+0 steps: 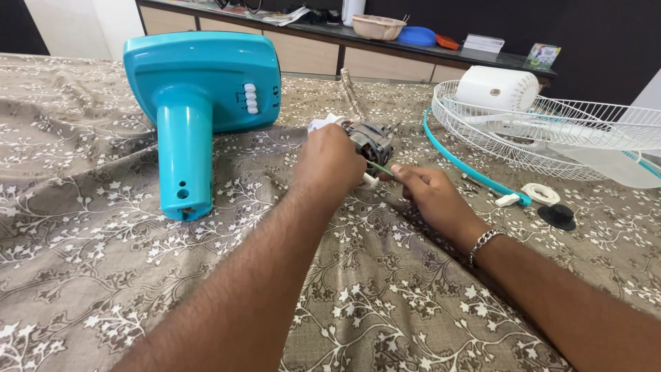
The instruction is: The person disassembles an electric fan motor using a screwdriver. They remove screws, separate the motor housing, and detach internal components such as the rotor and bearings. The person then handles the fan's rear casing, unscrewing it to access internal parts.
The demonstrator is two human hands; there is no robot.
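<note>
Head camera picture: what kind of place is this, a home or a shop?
Probably a room in a home. The fan parts lie on a flowered cloth, like a bedspread, and a long sideboard behind holds a bowl and household bits.

One head view, looking down and forward over my arms.

The camera sits on my head, tilted down at the floral bedspread (103,275) close below me, my forearms running up from the bottom edge. It faces ahead toward the dark counter (413,52) at the far side, near enough to show my hands' work clearly.
</note>
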